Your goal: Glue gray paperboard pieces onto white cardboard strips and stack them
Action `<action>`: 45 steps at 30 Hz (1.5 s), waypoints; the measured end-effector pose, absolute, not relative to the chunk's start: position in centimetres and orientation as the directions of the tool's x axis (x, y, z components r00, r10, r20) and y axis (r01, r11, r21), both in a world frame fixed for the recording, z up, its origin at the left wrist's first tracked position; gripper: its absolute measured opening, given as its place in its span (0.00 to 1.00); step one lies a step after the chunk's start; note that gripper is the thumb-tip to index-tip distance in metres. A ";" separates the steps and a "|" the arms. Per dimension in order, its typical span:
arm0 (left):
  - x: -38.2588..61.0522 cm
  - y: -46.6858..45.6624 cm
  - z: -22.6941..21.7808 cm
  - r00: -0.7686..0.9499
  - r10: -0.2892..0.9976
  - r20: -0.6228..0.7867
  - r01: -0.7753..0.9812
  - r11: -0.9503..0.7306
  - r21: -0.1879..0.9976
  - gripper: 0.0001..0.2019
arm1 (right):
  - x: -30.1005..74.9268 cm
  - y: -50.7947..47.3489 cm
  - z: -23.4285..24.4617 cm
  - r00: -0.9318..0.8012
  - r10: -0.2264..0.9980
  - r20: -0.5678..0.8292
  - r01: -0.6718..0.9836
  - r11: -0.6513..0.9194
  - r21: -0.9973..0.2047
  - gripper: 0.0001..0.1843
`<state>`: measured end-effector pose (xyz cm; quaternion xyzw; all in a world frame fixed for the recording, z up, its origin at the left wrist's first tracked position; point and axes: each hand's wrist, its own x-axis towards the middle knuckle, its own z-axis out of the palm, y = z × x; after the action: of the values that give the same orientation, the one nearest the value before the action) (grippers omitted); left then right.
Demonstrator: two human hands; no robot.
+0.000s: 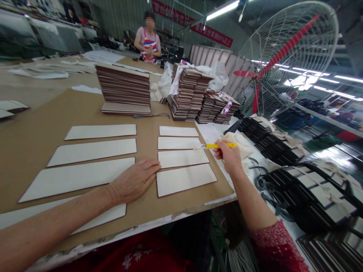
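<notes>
My left hand [134, 180] lies flat and open on the brown board, its fingertips at the right end of a long white strip [76, 179]. My right hand [230, 156] is closed around a yellow-handled brush [218, 146], whose bristle tip rests at the right end of a short white strip [178, 143]. Several long white strips lie in a column on the left and several short ones in a column on the right, all on the brown cardboard sheet [36, 139].
Tall stacks of brown-edged boards [124, 88] and smaller pieces [190, 94] stand behind the strips. Black parts [312, 189] fill the right side. A big red-bladed fan [283, 56] stands at the right. Another person [148, 37] works at the far end.
</notes>
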<state>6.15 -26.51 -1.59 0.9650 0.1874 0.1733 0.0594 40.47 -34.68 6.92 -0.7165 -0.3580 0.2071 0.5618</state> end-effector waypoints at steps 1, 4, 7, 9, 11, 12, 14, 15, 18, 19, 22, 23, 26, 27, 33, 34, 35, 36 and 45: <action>6.1 -26.6 -1.5 0.867 0.387 0.315 0.344 -0.921 0.183 0.19 | 39.3 -34.5 6.8 0.632 0.771 0.082 0.220 -0.077 -0.973 0.14; 6.2 -26.6 -1.2 0.868 0.384 0.315 0.340 -0.922 0.187 0.18 | 35.3 -33.8 6.2 0.514 0.857 -0.024 0.017 -0.038 -0.999 0.16; 6.2 -26.6 -1.2 0.876 0.368 0.312 0.330 -0.928 0.171 0.18 | 32.1 -33.0 5.4 0.420 0.902 -0.100 -0.024 -0.099 -0.995 0.15; 6.2 -26.6 -1.1 0.876 0.367 0.314 0.331 -0.929 0.164 0.17 | 30.9 -32.5 4.7 0.381 0.917 -0.121 0.000 -0.131 -0.991 0.14; 6.2 -26.7 -1.1 0.873 0.373 0.316 0.336 -0.927 0.166 0.17 | 30.5 -32.3 4.2 0.361 0.924 -0.125 0.031 -0.146 -0.989 0.14; 6.2 -26.7 -1.1 0.871 0.377 0.315 0.340 -0.925 0.169 0.17 | 30.5 -32.2 4.0 0.357 0.926 -0.123 0.047 -0.150 -0.988 0.14; 6.2 -26.8 -1.0 0.869 0.382 0.314 0.343 -0.923 0.173 0.17 | 30.8 -32.2 3.8 0.354 0.928 -0.113 0.085 -0.152 -0.985 0.13; 6.2 -26.8 -1.0 0.869 0.381 0.316 0.342 -0.924 0.173 0.17 | 31.1 -32.2 3.8 0.353 0.929 -0.108 0.104 -0.154 -0.983 0.13; 6.1 -26.7 -1.1 0.867 0.375 0.328 0.336 -0.926 0.172 0.17 | 32.5 -32.6 3.9 0.368 0.925 -0.094 0.156 -0.161 -0.975 0.11; 6.1 -26.7 -1.1 0.865 0.377 0.330 0.337 -0.925 0.174 0.17 | 33.0 -32.7 3.9 0.378 0.922 -0.088 0.174 -0.164 -0.971 0.11; 6.1 -26.7 -1.2 0.866 0.385 0.319 0.343 -0.922 0.181 0.18 | 34.9 -33.2 4.1 0.418 0.906 -0.072 0.209 -0.172 -0.963 0.12; 6.1 -26.7 -1.2 0.867 0.387 0.313 0.345 -0.921 0.183 0.18 | 35.5 -33.4 4.1 0.433 0.899 -0.066 0.213 -0.174 -0.962 0.12; 6.1 -26.7 -1.3 0.864 0.393 0.314 0.347 -0.918 0.192 0.18 | 37.3 -34.1 4.3 0.485 0.873 -0.048 0.224 -0.177 -0.958 0.13; 6.1 -26.7 -1.4 0.862 0.393 0.321 0.346 -0.918 0.196 0.18 | 38.0 -34.4 4.4 0.502 0.864 -0.041 0.230 -0.179 -0.957 0.12; 6.0 -26.4 -1.7 0.848 0.414 0.330 0.354 -0.907 0.228 0.18 | 41.3 -36.2 5.2 0.600 0.800 0.010 0.263 -0.186 -0.947 0.12; 5.9 -26.4 -1.8 0.851 0.414 0.323 0.355 -0.907 0.227 0.19 | 41.7 -36.5 5.3 0.618 0.786 0.018 0.267 -0.189 -0.945 0.11; 5.9 -26.4 -1.8 0.854 0.414 0.315 0.356 -0.907 0.227 0.19 | 42.1 -36.7 5.4 0.634 0.773 0.026 0.271 -0.191 -0.943 0.11; 5.9 -26.4 -1.8 0.855 0.416 0.310 0.359 -0.906 0.226 0.19 | 42.4 -36.9 5.4 0.648 0.761 0.032 0.273 -0.193 -0.942 0.11; 6.3 -26.3 -0.6 0.863 0.419 0.284 0.369 -0.905 0.212 0.19 | 42.2 -38.4 6.1 0.726 0.682 0.093 0.181 -0.058 -0.982 0.14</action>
<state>6.31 -26.31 -0.63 0.9621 0.2048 0.1636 0.0752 42.22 -38.44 6.06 -0.6981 -0.3089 0.2043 0.6127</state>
